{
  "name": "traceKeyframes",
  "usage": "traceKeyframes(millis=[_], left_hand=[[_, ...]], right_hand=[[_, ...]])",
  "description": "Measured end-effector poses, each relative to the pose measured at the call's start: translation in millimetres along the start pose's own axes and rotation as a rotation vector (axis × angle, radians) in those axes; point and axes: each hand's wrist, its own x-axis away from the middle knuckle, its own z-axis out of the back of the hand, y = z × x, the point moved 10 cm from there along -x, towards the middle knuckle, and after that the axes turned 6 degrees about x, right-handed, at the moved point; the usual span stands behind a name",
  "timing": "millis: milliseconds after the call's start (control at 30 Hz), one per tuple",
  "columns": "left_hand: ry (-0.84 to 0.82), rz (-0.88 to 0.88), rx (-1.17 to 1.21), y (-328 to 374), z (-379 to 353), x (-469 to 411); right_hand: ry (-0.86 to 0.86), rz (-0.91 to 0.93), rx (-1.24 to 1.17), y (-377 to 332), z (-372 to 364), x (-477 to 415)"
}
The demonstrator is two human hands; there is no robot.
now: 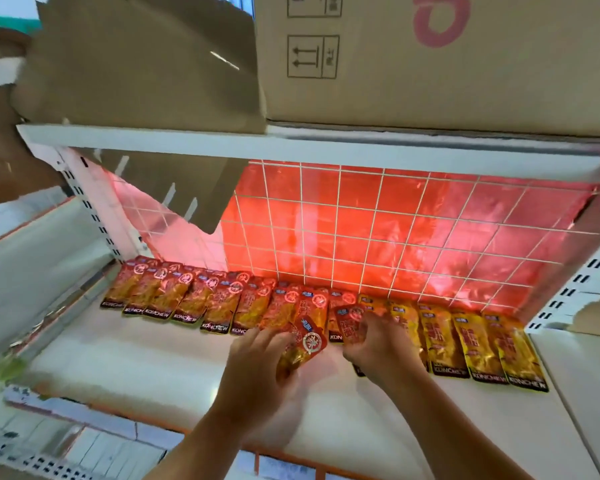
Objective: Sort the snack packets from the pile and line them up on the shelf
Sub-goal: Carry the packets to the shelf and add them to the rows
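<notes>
Right now I see my left hand [257, 365] over the near middle of the white shelf [146, 358], its fingers curled round a tilted red packet [310, 339] whose round seal faces up. Just to its right, my right hand [378, 344] pinches a second red packet [352, 322] by its top end, fingertips pressed together on the foil. It holds it at the spot where the two colours meet.

Along the far edge of the shelf, a row of red packets [187, 299] runs in from the left, overlapping one another with their tops leaning toward the back. To the right of my hands, yellow packets [478, 344] lie flat, side by side and touching.

Behind the packets stands a white wire grid [395, 230] over a shiny red backing. On the upper shelf [291, 147] sits a cardboard box [430, 64].
</notes>
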Motion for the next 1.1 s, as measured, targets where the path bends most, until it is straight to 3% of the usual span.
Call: traceKeyframes(millis=[300, 667, 900, 1100], left_hand=[[0.094, -0.302, 0.108, -38.5, -6.4, -34.7], [0.105, -0.342, 0.217, -51.1, -6.7, -37.2], [0.065, -0.35, 0.222, -50.2, -10.4, -36.6], [0.052, -0.339, 0.218, -51.5, -12.0, -36.7]], right_hand=[[0.132, -0.166, 0.098, -32.6, -9.9, -26.9], [0.178, -0.351, 0.202, -8.2, -47.8, -48.1], [0.1, -0.363, 0.189, -15.4, -42.7, -48.3], [0.084, -0.185, 0.212, -14.5, -34.9, -47.1]])
